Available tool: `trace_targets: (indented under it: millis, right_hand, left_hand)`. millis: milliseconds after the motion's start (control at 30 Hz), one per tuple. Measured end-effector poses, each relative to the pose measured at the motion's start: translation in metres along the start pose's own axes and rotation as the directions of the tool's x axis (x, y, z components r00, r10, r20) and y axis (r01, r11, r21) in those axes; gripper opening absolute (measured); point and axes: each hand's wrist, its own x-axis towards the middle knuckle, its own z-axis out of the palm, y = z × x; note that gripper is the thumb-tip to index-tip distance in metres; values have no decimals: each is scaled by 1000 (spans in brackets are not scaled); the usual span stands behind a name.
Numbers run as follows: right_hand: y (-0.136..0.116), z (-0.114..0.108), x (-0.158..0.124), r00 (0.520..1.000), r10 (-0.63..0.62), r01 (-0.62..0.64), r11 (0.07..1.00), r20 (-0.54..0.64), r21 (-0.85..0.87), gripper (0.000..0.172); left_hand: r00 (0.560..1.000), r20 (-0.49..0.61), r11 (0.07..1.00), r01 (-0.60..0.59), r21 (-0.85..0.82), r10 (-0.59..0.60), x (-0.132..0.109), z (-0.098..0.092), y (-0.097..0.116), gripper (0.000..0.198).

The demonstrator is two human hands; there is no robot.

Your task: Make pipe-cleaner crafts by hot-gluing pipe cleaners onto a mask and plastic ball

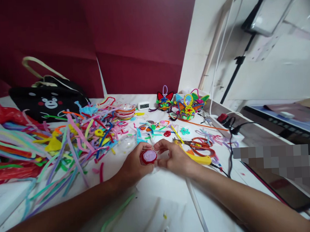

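A small round coil of pipe cleaner [149, 155], lilac on top with a red rim, is between my two hands above the white table. My left hand [135, 162] grips it from the left, with thumb and fingers closed around its edge. From the right, my right hand [174, 159] reaches in with curled fingers pinched at the coil's right edge. What lies under the coil is partly hidden, though something clear shows below it. Just beyond my left hand lies a clear plastic ball or half-shell [127, 142].
Loose pipe cleaners [76, 148] pile up at left before a black bag [50, 100]. Orange-handled scissors [202, 144] and a yellow corded glue gun [198, 158] lie at right. Finished pipe-cleaner ornaments [188, 109] and a small digital clock [143, 105] stand behind.
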Motion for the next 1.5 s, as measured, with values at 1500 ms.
trace_targets:
  millis: [1500]
  right_hand:
    - [-4, -14, -16, 908, -411, 387, 898, -86, -210, 19]
  left_hand:
    - [1000, -8, 999, 1, 42, -1, -8, -5, -12, 48]
